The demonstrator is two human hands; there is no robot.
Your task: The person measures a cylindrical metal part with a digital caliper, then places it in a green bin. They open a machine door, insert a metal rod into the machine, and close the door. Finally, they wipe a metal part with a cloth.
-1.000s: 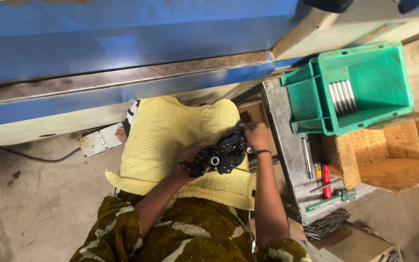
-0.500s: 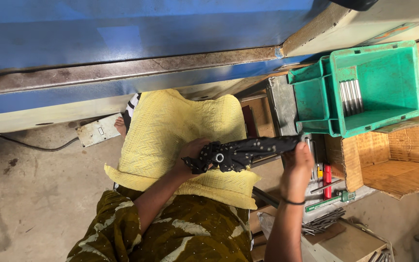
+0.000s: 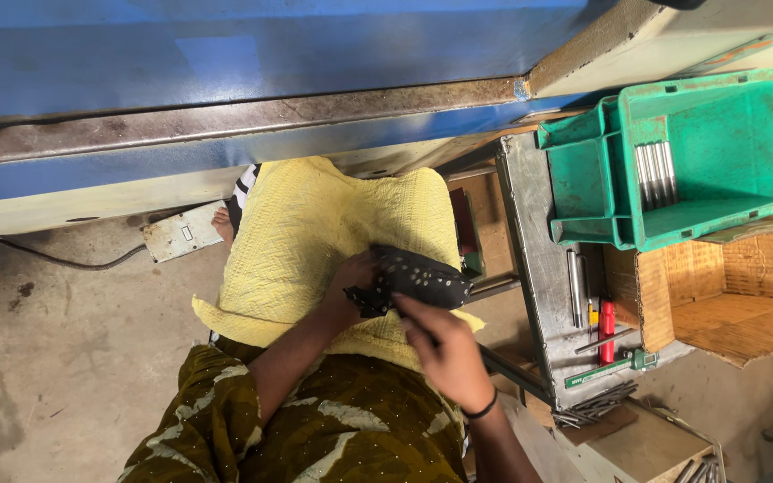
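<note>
The dark, pale-speckled, oblong metal part (image 3: 415,279) lies on the yellow quilted cloth (image 3: 315,233) over the lap; the left hand (image 3: 356,279) clasps its left end; the right hand (image 3: 445,351), fingers loosely open, touches its near edge, just below it

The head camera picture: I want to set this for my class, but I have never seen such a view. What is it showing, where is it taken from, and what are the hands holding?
The camera sits on the person's head and looks straight down, so you see their own arms and lap. No robot is involved. A yellow quilted cloth covers the lap. The left hand holds a black dotted cloth on it; the right hand touches the cloth's near edge, its grip loose. To the right, a grey metal tray carries rods and a red-handled tool. Beyond it stands a green plastic bin with metal rods and a cardboard box.
</note>
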